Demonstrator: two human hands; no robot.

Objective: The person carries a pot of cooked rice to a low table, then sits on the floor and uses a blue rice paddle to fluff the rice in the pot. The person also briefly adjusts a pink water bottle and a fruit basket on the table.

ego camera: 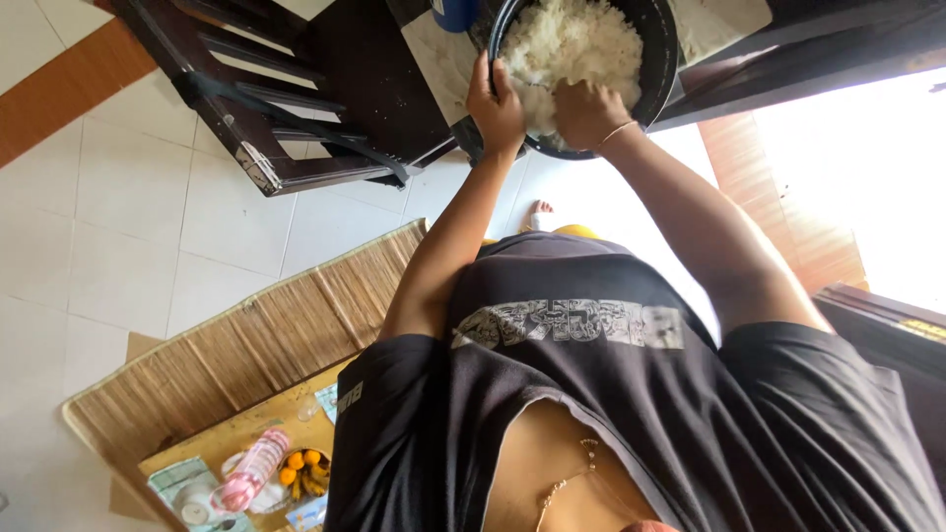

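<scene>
Left grip point(496, 103) clasps black pot point(662, 59) rim | right grip point(583, 110) curled in rice point(572, 44) | chair point(296, 99) beside

At the lower left we see a low wooden desk point(241, 433) standing on a woven straw mat point(246, 345). On it lies a clear plastic bottle point(254, 470) with a pink label, tilted on its side. Just beside it, toward the desk's near edge, sits a small flat packet point(308, 512) in pale blue. A greenish printed packet point(177, 481) rests at the desk's left end. A small pale wrapper point(328, 399) lies at the desk's right edge.
</scene>
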